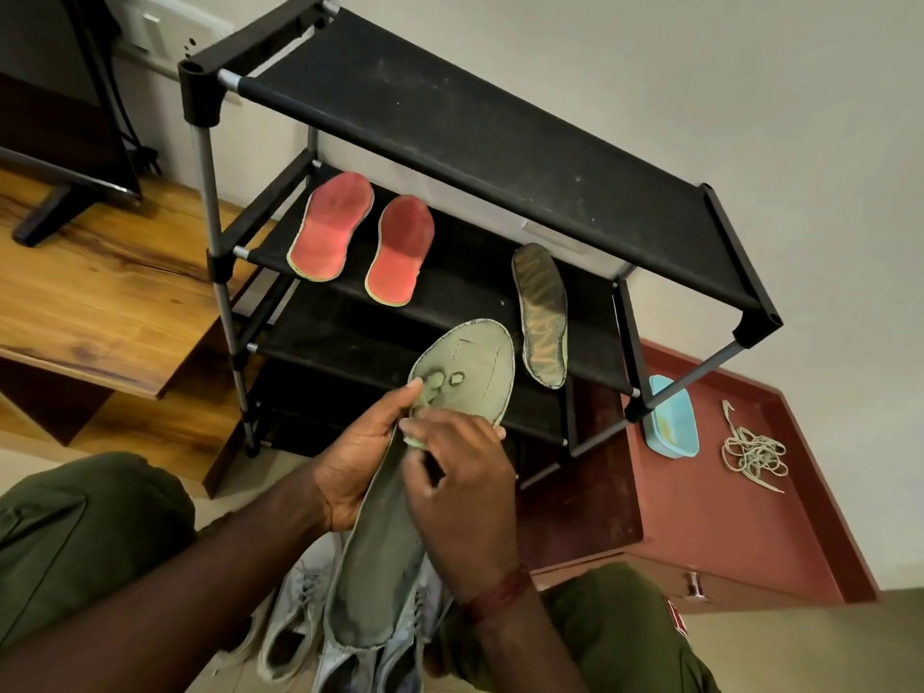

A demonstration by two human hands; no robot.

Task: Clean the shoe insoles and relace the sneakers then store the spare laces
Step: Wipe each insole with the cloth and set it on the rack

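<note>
My left hand (357, 462) grips the left edge of a worn green insole (470, 367), held upright in front of me. My right hand (462, 485) pinches a small pale green cloth (415, 440) against the insole's middle. Two red insoles (330, 227) (400, 250) and one dark olive insole (542, 312) lie on a middle shelf of the black shoe rack (475, 122). Light grey sneakers (295, 612) sit on the floor between my knees, partly hidden by my arms. A tangle of beige laces (752, 455) lies on the red-brown cabinet top (710, 517).
A light blue tub (670, 425) stands on the cabinet beside the rack's right leg. A wooden unit (100, 287) with a screen's stand is at the left. The rack's top shelf is bare.
</note>
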